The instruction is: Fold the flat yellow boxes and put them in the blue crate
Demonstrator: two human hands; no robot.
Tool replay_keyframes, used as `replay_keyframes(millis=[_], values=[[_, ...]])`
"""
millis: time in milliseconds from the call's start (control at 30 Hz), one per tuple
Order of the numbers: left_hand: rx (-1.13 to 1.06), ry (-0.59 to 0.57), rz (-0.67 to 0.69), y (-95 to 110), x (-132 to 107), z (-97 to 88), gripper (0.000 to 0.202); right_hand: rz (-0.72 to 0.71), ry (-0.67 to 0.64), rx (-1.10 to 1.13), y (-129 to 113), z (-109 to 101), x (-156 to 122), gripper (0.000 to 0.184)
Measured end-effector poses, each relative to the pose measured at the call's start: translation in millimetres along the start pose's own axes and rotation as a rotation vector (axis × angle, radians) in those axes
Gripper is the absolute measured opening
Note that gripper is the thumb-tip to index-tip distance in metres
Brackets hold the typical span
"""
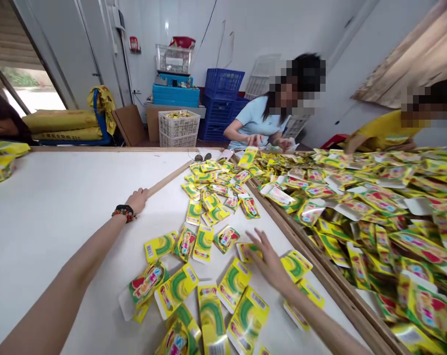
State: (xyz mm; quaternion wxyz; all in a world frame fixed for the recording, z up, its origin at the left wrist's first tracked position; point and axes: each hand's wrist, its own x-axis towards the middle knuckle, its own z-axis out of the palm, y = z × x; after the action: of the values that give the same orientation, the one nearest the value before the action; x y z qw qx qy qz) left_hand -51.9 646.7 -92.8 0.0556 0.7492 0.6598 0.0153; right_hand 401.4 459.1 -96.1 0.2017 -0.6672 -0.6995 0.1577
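My left hand [137, 199] is closed round the near end of a long wooden stick [168, 179] that lies slantwise across the white table [60, 207]. My right hand [265, 256] lies open with fingers spread on a yellow-green packet [250, 250] among several scattered packets [208, 231]. A beaded bracelet is on my left wrist.
A wooden rail [282, 222] splits the table; right of it lies a thick heap of packets [375, 212]. Two people work at the far side, one in light blue [256, 121], one in yellow [386, 130]. Blue and white crates [223, 93] stand behind. A person's arm is at far left.
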Motion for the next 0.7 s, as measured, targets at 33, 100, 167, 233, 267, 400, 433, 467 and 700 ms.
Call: replay_keyframes(millis=[33,100,167,233,267,400,433,467,700], values=[[-0.003,-0.014,0.03,-3.8,0.2,-0.6,0.032,0.003,0.023,-0.05,3.1,-3.7,34.9,0.055],[-0.009,-0.036,0.085,-11.1,-3.7,-1.7,0.033,0.082,0.038,-0.187,8.1,-7.6,101.7,0.058],[-0.02,-0.052,0.132,-17.7,-12.9,-1.7,0.035,0.114,0.032,-0.221,10.8,-6.5,155.9,0.061],[-0.033,-0.064,0.172,-22.9,-27.1,-0.4,0.037,0.135,0.008,-0.24,11.1,-0.8,189.7,0.062],[-0.037,-0.073,0.19,-24.7,-35.9,0.5,0.038,0.143,-0.001,-0.251,10.3,3.4,197.9,0.062],[-0.109,-0.089,0.28,-24.1,-83.0,1.4,0.039,0.147,-0.025,-0.281,2.7,19.3,177.1,0.063],[-0.146,-0.085,0.305,-22.1,-98.3,0.7,0.04,0.137,-0.044,-0.283,0.1,21.6,160.4,0.062],[-0.183,-0.077,0.319,-19.7,-115.3,-0.3,0.04,0.127,-0.068,-0.284,-2.7,23.0,139.9,0.06],[-0.275,-0.03,0.278,-37.3,-282.1,17.3,0.052,0.041,-0.16,-0.2,-14.0,15.2,-59.9,0.056]])
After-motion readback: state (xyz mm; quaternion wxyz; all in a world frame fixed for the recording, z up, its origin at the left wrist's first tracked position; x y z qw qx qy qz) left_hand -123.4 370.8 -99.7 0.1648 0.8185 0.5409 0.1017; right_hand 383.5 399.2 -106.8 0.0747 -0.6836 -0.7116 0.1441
